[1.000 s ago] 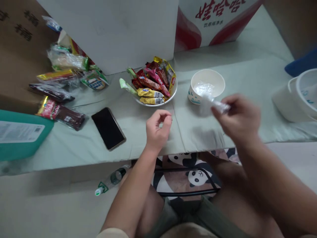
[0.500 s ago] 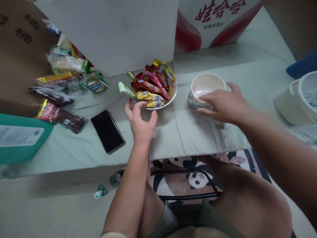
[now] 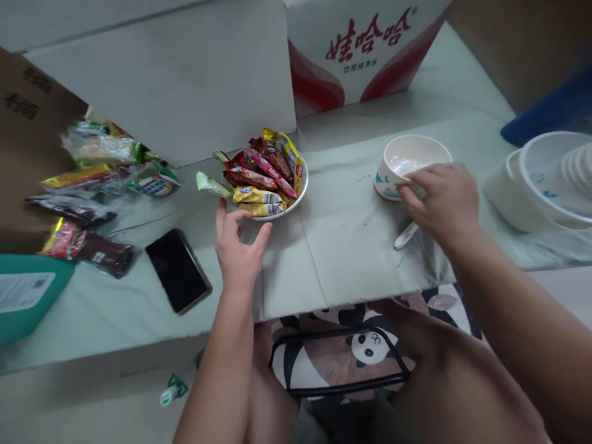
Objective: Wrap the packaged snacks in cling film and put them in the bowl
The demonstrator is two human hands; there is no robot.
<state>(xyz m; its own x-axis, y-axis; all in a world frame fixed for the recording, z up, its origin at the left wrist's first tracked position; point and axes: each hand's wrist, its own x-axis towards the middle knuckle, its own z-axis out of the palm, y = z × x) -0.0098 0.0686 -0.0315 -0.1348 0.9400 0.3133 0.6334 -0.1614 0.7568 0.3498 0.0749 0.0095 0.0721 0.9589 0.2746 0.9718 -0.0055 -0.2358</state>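
Observation:
My right hand (image 3: 437,194) pinches the near right rim of a white bowl (image 3: 387,185) with a blue-green pattern, thumb outside and fingers over the edge. The bowl stands upright on the cloth, and part of its rim is hidden by the fingers. My left hand (image 3: 240,246), fingers apart and curved, is at the near left side of a round dish (image 3: 300,196) heaped with wrapped snack bars (image 3: 259,179) in red, yellow, pink and green. Whether its fingertips touch the dish or the wrappers I cannot tell. A small white handle-like piece (image 3: 407,235) lies below the right hand.
A black phone (image 3: 178,271) lies left of my left hand, beyond it several packaged snacks (image 3: 106,250) and a green container (image 3: 32,302). White boxes (image 3: 185,80) stand behind. At right are a white bucket (image 3: 509,191) and a blue object (image 3: 546,111).
My right hand has closed on the white bowl's rim, and the bowl has shifted right, away from the snack dish. The left hand stays beside the dish. The view has turned slightly.

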